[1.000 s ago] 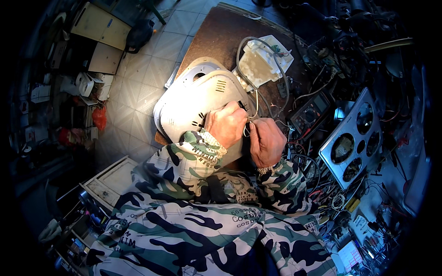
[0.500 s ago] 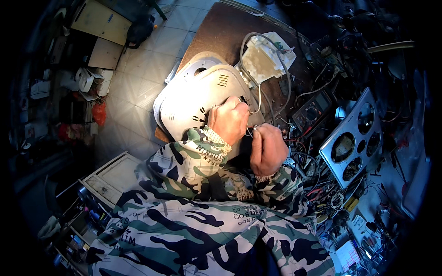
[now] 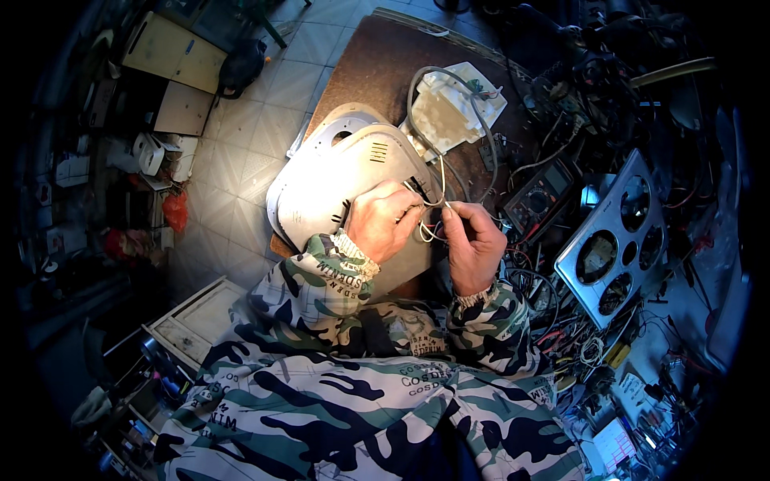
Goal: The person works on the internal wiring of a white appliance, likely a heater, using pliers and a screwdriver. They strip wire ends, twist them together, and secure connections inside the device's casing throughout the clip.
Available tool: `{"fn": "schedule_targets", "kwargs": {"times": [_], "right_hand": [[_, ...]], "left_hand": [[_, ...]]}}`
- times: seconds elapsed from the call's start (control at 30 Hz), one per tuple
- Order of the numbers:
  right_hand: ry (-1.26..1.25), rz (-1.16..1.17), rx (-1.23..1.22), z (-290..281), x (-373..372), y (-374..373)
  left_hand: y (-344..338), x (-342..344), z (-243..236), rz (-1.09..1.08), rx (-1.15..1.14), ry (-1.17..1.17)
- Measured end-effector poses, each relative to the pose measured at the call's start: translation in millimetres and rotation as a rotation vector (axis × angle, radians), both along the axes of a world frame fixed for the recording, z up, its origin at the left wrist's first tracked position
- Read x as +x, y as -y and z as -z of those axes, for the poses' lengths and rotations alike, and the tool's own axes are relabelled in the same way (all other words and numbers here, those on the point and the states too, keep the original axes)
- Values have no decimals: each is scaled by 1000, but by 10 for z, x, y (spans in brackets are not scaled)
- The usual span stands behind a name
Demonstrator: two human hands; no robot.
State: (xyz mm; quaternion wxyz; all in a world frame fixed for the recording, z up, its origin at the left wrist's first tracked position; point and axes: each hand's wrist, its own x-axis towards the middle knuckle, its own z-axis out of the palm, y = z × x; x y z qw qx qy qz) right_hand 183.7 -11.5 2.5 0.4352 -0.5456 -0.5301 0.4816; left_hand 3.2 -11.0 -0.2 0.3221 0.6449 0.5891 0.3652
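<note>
Thin white wires (image 3: 433,210) over a flat white appliance cover (image 3: 337,192) on the brown table

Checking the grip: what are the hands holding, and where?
Both hands, left hand and right hand, pinch thin white wires near their loose ends.

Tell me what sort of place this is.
Most likely an electronics or appliance repair bench. A multimeter lies among tangled wires, a metal panel with round cut-outs sits nearby, and both hands work thin leads on an opened white appliance housing.

right hand (image 3: 475,243) now off left hand (image 3: 383,221)
</note>
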Motion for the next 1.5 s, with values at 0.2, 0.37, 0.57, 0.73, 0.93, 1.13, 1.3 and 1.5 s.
{"fn": "schedule_targets", "kwargs": {"times": [0.2,0.37,0.57,0.73,0.93,1.13,1.3,1.5], "right_hand": [[-104,23,-101,-40,-21,-2],[-153,23,-170,-11,-43,-1],[-67,-6,-125,127,-26,25],[-44,9,-116,194,-21,5],[-186,63,-182,36,44,1],[192,71,63,49,75,-46],[281,64,141,-61,114,-67],[17,7,-162,-175,198,-78]], "left_hand": [[5,-21,82,32,88,55],[35,-11,51,-24,126,34],[48,13,-27,-44,-65,105],[28,-36,49,-60,-287,252],[8,-51,39,-41,-236,183],[-4,-96,81,-26,-234,210],[-3,-111,14,-12,-175,131],[0,-100,-18,-22,-123,65]]}}
